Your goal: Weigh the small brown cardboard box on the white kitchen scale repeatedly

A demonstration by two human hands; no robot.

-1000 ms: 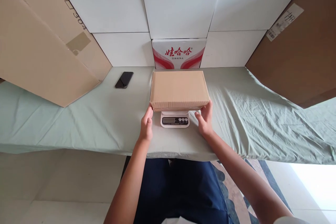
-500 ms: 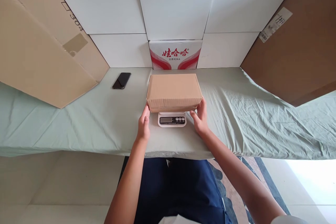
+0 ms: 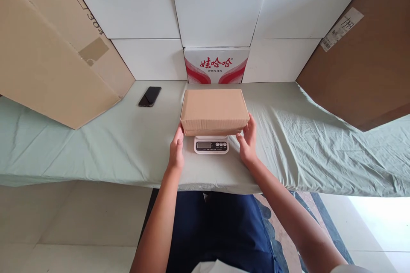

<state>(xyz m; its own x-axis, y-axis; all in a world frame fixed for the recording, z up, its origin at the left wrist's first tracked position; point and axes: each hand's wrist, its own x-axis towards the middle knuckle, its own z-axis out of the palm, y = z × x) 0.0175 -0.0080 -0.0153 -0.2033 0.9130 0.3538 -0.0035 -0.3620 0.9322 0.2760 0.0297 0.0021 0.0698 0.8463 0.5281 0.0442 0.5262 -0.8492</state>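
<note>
A brown cardboard box (image 3: 214, 106) rests over a small white kitchen scale (image 3: 211, 152), covering its weighing plate. The scale's dark display and round buttons show in front of the box; I cannot make out a reading. My left hand (image 3: 177, 149) is at the box's lower left corner, fingers against its side and partly hidden behind it. At the lower right corner, my right hand (image 3: 248, 143) has its fingers along the side and its thumb near the front edge. The box sits between the two hands.
A black phone (image 3: 150, 96) lies on the green cloth (image 3: 128, 145) to the left. Behind stands a white carton with red print (image 3: 217, 74), below white panels (image 3: 218, 8). Large cardboard sheets flank the table at left (image 3: 48, 59) and right (image 3: 358, 72).
The view has shifted slightly. My right hand's fingers sit a little higher and farther out along the box's right side. The box and scale keep their places.
</note>
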